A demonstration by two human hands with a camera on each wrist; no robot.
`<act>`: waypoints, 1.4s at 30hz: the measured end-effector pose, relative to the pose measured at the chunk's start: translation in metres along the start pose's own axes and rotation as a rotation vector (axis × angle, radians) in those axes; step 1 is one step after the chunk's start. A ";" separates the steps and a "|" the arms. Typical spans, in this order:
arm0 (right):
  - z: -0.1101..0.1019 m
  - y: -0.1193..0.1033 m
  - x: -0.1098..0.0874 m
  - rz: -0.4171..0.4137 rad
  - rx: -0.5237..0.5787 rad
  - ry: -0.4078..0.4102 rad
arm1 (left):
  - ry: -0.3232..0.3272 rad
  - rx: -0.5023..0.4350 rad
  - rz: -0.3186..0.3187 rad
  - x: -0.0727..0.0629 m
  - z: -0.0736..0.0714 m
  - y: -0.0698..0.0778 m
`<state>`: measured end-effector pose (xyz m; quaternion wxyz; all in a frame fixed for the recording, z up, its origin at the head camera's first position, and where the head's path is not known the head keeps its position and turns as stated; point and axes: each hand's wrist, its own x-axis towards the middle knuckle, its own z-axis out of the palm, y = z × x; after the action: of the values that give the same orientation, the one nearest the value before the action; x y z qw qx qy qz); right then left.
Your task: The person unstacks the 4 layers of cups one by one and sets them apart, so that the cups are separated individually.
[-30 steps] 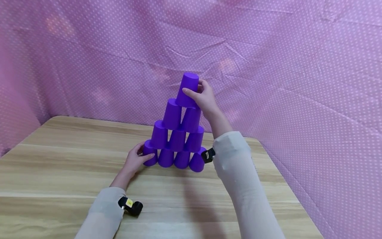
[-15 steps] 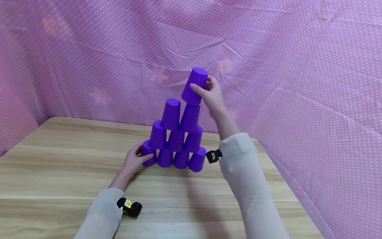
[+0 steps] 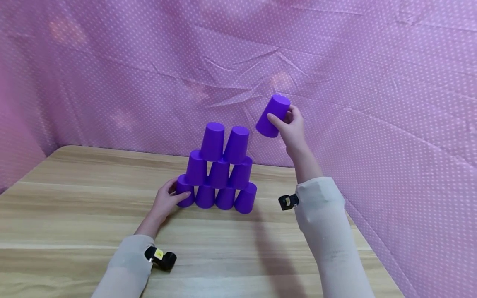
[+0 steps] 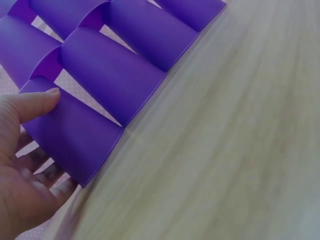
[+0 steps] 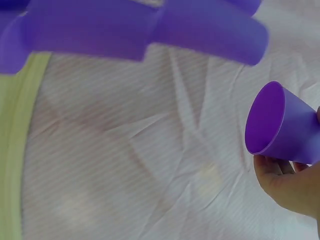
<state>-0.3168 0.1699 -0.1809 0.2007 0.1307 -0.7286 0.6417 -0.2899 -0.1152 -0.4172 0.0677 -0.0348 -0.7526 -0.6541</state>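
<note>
Purple cups stand upside down in three tiers on the table, with two cups on the top tier, among them the upper right cup (image 3: 237, 145). My right hand (image 3: 293, 129) grips a single purple cup (image 3: 273, 117) in the air, right of the stack and apart from it. That cup is tilted, and the right wrist view looks into its hollow mouth (image 5: 266, 119). At the stack's lower left corner, my left hand (image 3: 165, 202) holds the end cup (image 4: 75, 132) of the bottom row, thumb on its near side and fingers around the outer side.
The wooden table (image 3: 93, 198) reaches under the stack and toward me. A pink dotted cloth (image 3: 149, 62) hangs behind and along the right side. Black wrist cameras (image 3: 164, 258) sit on both sleeves.
My right hand has lifted the top cup off the stack and carried it to the right, tilting it. The left hand stays at the lower left cup.
</note>
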 end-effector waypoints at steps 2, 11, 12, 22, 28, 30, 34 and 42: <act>-0.007 0.009 -0.002 0.025 -0.011 0.012 | 0.001 0.000 0.002 0.000 -0.001 0.000; -0.034 0.050 -0.016 0.092 -0.072 0.042 | -0.003 -0.004 0.004 -0.001 -0.001 0.000; -0.035 0.056 -0.018 0.096 -0.073 0.046 | -0.003 -0.009 0.005 -0.001 -0.001 0.000; -0.046 0.118 -0.044 0.163 -0.087 0.101 | 0.005 -0.028 0.013 -0.005 0.003 0.000; -0.047 0.144 -0.058 0.246 -0.064 0.129 | 0.019 -0.034 0.011 -0.006 0.003 -0.001; -0.048 0.151 -0.062 0.264 -0.055 0.137 | 0.022 -0.029 0.008 -0.006 0.003 0.000; -0.051 0.162 -0.068 0.291 -0.043 0.148 | 0.020 -0.033 0.008 -0.007 0.003 0.000; -0.059 0.185 -0.072 0.337 -0.007 0.191 | 0.014 -0.049 0.019 -0.006 0.003 -0.001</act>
<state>-0.3282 0.2498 -0.3715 0.1590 -0.0551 -0.7201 0.6732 -0.2842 -0.1122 -0.4199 0.0783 -0.0393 -0.7355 -0.6718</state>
